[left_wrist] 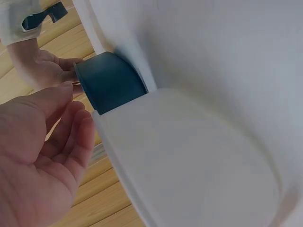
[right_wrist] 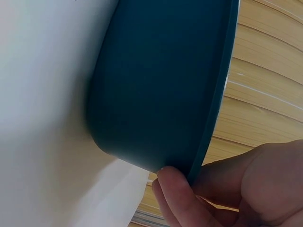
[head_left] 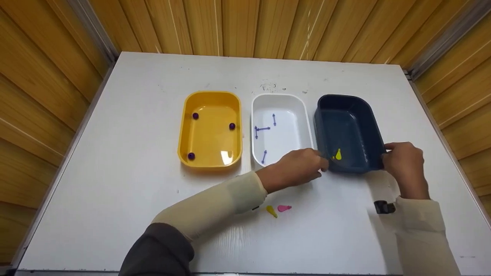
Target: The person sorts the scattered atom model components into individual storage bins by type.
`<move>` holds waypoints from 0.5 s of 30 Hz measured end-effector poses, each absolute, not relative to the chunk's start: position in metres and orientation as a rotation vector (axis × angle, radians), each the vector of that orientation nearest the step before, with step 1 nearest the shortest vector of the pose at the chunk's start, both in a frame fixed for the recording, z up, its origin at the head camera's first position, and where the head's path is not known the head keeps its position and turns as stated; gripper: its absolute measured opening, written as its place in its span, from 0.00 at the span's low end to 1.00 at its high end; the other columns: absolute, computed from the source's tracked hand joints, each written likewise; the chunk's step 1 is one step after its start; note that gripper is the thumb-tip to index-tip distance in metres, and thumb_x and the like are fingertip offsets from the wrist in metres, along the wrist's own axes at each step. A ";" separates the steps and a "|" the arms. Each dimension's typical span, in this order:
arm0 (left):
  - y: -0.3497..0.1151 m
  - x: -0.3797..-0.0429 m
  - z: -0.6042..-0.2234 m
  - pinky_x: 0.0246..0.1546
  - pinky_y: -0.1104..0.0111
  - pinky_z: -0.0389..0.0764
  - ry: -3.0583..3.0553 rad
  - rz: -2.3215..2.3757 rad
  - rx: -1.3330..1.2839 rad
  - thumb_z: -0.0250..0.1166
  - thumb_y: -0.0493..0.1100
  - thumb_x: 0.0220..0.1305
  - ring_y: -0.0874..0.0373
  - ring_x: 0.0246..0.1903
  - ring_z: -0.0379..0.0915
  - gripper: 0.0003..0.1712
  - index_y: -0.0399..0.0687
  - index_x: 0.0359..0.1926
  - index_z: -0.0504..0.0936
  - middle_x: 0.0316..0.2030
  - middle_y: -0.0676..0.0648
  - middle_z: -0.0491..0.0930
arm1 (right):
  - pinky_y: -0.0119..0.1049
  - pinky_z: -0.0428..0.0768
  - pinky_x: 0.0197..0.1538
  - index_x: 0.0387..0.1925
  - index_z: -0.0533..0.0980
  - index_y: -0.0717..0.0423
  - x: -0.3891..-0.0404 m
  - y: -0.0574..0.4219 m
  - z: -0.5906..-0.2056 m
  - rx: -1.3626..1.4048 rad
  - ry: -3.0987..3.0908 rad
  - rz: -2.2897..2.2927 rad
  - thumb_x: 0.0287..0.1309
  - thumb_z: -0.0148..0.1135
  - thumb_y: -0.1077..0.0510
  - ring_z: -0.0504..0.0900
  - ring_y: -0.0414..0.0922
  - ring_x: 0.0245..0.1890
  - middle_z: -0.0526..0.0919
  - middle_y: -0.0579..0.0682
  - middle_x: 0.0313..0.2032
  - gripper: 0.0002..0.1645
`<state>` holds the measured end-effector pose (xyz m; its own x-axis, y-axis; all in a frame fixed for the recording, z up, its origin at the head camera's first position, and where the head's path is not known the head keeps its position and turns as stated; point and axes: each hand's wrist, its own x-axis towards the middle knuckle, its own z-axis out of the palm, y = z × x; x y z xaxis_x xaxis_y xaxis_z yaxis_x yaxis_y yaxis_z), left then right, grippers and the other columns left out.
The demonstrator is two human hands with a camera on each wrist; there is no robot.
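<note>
My right hand point(head_left: 405, 163) grips the near right corner of a dark blue bin point(head_left: 347, 100), its thumb and fingertips point(right_wrist: 174, 182) on either side of the rim. At the bin's near left corner is my left hand point(head_left: 295, 166), reaching across the near end of the white bin point(head_left: 282, 97). Its fingers are bent close to the thumb point(left_wrist: 59, 97) beside the blue rim; whether they pinch the rim or a small piece is hidden. Inside the blue bin lies a yellow bulb-shaped piece point(head_left: 338, 154), with another small yellow bit point(head_left: 333, 157) beside it.
Several purple rods point(head_left: 263, 129) lie in the white bin. Left of it, a yellow bin point(head_left: 209, 165) holds three dark purple beads point(head_left: 232, 125). A yellow piece point(head_left: 271, 211) and a pink piece point(head_left: 284, 208) lie on the white table point(head_left: 115, 184) below my left wrist.
</note>
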<state>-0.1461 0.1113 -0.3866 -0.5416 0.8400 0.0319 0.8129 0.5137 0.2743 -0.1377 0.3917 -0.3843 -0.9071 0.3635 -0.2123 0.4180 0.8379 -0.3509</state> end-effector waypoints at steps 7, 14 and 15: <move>0.096 -0.133 -0.386 0.45 0.79 0.80 2.628 0.380 1.483 0.65 0.45 0.62 0.67 0.43 0.78 0.14 0.59 0.49 0.84 0.44 0.56 0.85 | 0.30 0.71 0.24 0.56 0.72 0.73 -0.137 0.391 -0.384 0.624 2.864 -0.615 0.61 0.49 0.63 0.83 0.57 0.35 0.79 0.74 0.46 0.25; 0.073 -0.123 -0.389 0.44 0.79 0.80 2.587 0.407 1.504 0.66 0.46 0.61 0.66 0.41 0.78 0.14 0.58 0.49 0.85 0.42 0.56 0.85 | 0.32 0.72 0.26 0.57 0.71 0.73 -0.137 0.391 -0.382 0.635 2.859 -0.610 0.61 0.49 0.62 0.81 0.59 0.38 0.79 0.74 0.47 0.25; 0.069 -0.122 -0.390 0.44 0.79 0.80 2.583 0.412 1.511 0.66 0.46 0.61 0.66 0.41 0.78 0.13 0.58 0.48 0.85 0.42 0.56 0.85 | 0.33 0.72 0.26 0.57 0.72 0.73 -0.137 0.391 -0.382 0.626 2.869 -0.603 0.61 0.49 0.62 0.81 0.60 0.38 0.79 0.74 0.47 0.25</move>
